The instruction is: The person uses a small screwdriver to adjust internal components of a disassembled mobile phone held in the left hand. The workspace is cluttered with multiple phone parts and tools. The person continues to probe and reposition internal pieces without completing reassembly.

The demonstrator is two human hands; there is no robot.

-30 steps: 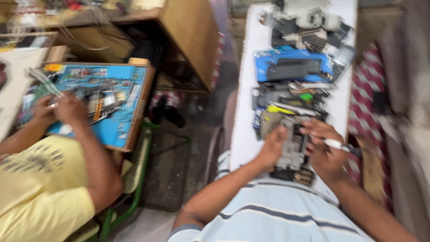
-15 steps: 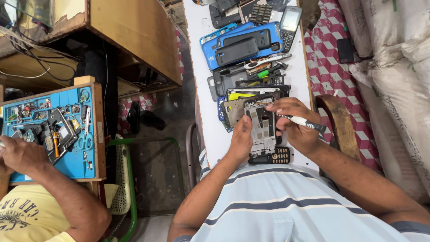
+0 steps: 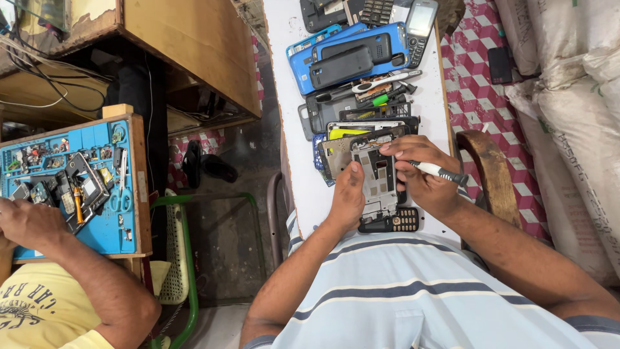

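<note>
Looking down from a head-worn camera, a person in a striped shirt works at a narrow white table (image 3: 294, 168) crowded with phone parts. Their left hand (image 3: 347, 194) presses flat against the left edge of an opened phone body (image 3: 378, 178), steadying it, with the thumb up along its side; the fingers are not closed around anything. Their right hand (image 3: 423, 174) is curled shut around a white-handled screwdriver (image 3: 439, 172), held like a pen, with its tip hidden behind the fingers over the phone's upper right edge. The opened phone lies on the table directly in front of the person, and a dark keypad piece (image 3: 394, 223) rests just below it, touching the near edge. Beyond the hands sits a heap of phone frames and covers, among them a blue phone shell (image 3: 303, 61) holding two dark rectangular covers, a green-handled tool (image 3: 381, 99), and a small grey phone (image 3: 420, 22) at the far end. To the left, well apart, another person's hand (image 3: 29, 223) rests on a blue wooden-edged tray (image 3: 132, 187) filled with small tools, circuit boards and an orange-handled screwdriver (image 3: 77, 203). White sacks (image 3: 568, 97) are stacked at the right beside a red and white checked cloth (image 3: 478, 97).
</note>
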